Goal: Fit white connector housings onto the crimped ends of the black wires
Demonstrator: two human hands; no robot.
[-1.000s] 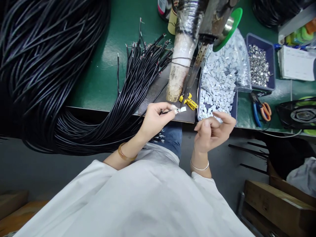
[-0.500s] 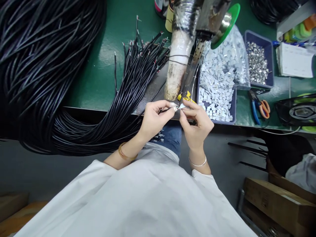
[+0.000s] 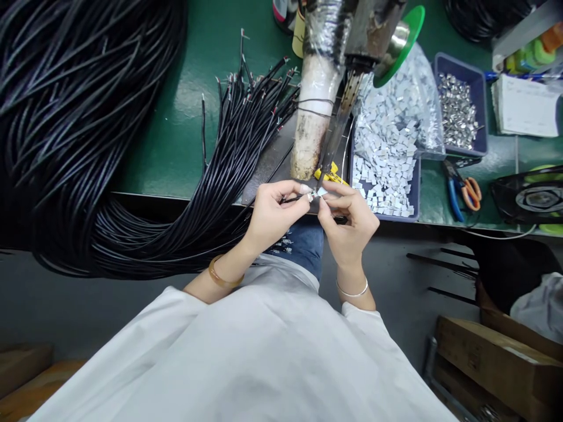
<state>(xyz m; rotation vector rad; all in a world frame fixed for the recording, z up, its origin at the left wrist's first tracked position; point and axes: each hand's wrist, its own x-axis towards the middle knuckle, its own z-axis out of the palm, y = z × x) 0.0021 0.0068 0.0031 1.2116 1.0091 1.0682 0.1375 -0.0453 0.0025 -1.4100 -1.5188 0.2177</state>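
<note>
Cable crosswise in left hand, pointing toward pale tab at right hand

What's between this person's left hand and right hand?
In the head view, a small white piece sits between the left hand and right hand, with the dark tool reaching down close by. Finer details are too small to tell.

Left hand and right hand nearly meet here, thumbs and forefingers pinching, wrists bent inward, both forearms angled up from the sleeves!
</note>
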